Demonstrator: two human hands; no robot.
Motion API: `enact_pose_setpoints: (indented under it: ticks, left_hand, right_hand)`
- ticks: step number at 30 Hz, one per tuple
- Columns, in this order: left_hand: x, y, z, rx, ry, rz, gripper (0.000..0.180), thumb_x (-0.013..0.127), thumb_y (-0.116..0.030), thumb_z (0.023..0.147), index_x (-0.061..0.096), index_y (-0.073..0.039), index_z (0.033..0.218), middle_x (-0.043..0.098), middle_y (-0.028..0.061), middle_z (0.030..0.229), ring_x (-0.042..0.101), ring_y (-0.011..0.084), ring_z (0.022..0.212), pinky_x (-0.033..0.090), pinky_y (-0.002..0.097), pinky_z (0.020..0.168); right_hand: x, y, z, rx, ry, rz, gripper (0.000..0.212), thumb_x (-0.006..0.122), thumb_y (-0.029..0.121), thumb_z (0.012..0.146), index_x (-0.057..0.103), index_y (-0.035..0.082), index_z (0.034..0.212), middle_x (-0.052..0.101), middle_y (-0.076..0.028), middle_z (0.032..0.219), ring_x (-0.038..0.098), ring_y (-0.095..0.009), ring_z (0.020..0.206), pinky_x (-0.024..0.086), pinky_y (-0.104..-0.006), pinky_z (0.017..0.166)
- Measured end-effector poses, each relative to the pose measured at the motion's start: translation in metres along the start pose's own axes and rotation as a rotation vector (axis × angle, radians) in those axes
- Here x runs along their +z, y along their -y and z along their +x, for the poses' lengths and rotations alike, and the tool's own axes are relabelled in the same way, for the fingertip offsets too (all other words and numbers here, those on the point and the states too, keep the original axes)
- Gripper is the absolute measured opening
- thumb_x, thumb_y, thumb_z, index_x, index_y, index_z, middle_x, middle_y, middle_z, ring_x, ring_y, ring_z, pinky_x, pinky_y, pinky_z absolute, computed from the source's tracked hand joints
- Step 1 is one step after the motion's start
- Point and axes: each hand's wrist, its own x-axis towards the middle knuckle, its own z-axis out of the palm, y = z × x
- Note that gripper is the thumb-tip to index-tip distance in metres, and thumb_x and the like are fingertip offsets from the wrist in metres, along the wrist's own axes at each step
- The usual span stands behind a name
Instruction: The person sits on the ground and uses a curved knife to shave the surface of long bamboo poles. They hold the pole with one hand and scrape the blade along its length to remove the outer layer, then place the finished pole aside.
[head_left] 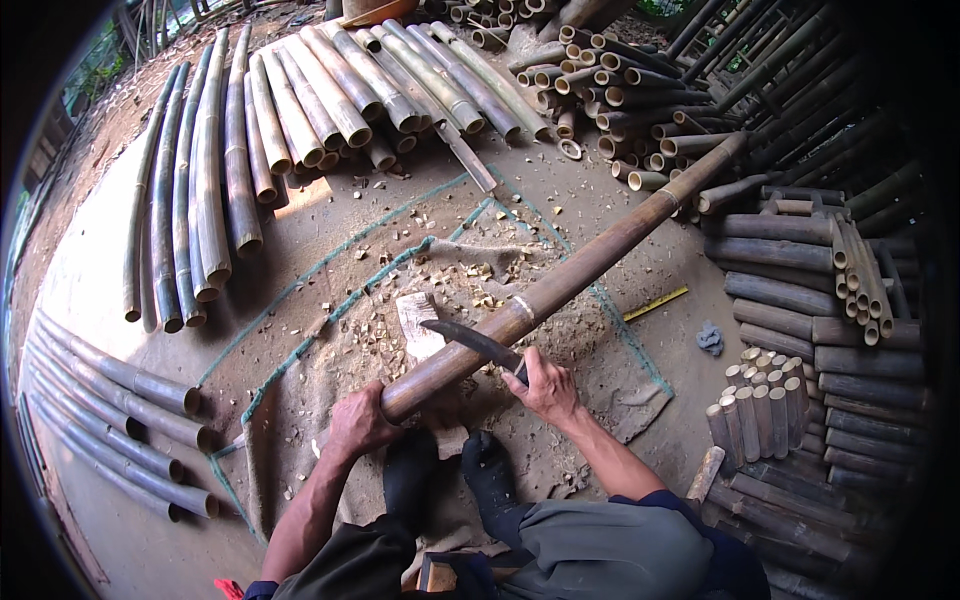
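- Soft, even daylight; brightest at upper left, where a pale patch lies on the ground (300, 195).
- Right side dimmer; stacked bamboo (800, 260) sits in shade.
- Shadows faint, no hard glare.
- Strong fisheye bending; black vignette at corners.
- Centre sharp, rim slightly soft.

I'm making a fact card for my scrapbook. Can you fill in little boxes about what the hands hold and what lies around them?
Left hand: fingers wrapped around the near end of the long brown bamboo pole
Right hand: grips the dark curved-blade knife, blade laid against the pole
Under the pole: pale wooden chopping block
Ground: brown woven mat strewn with wood chips
Left side: rows of long green-grey bamboo stems
Right side: stacked dark cut bamboo tubes
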Motion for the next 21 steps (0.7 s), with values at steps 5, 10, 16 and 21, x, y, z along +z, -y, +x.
enact_pose_setpoints:
  ticks: [5,10,16,21]
  left_hand:
    - [0.001,0.007,0.010,0.080,0.069,-0.093,0.061,0.091,-0.044,0.065,0.073,-0.003,0.106,0.077,0.0226,0.101,0.075,0.0402,0.099,0.057,0.0500,0.090]
    - [0.000,0.022,0.022,0.074,0.202,-0.181,0.067,0.092,-0.039,0.060,0.076,-0.004,0.115,0.078,0.0210,0.104,0.075,0.0367,0.101,0.057,0.0459,0.092]
    - [-0.006,0.039,0.033,0.099,0.390,-0.271,0.068,0.093,-0.038,0.060,0.075,-0.001,0.114,0.078,0.0155,0.102,0.075,0.0284,0.097,0.057,0.0414,0.089]
    - [0.002,0.047,0.051,0.125,0.445,-0.247,0.071,0.095,-0.040,0.059,0.075,0.001,0.113,0.078,0.0154,0.100,0.074,0.0270,0.094,0.057,0.0413,0.086]
  right_hand:
    - [0.026,-0.033,0.009,0.395,-0.495,0.354,0.047,0.062,0.044,0.107,0.050,-0.001,0.108,0.061,-0.024,0.083,0.062,-0.046,0.069,0.045,-0.0574,0.063]
    - [0.003,-0.009,0.008,0.327,-0.369,0.219,0.044,0.060,0.042,0.109,0.049,0.000,0.112,0.066,-0.027,0.089,0.068,-0.047,0.075,0.050,-0.0557,0.065]
    - [-0.001,-0.002,0.005,0.221,-0.093,0.182,0.047,0.061,0.046,0.107,0.049,0.001,0.114,0.069,-0.027,0.082,0.070,-0.049,0.074,0.054,-0.0562,0.064]
    - [0.027,-0.034,0.009,0.424,-0.520,0.321,0.047,0.061,0.047,0.107,0.052,0.001,0.110,0.069,-0.026,0.083,0.071,-0.047,0.075,0.055,-0.0544,0.064]
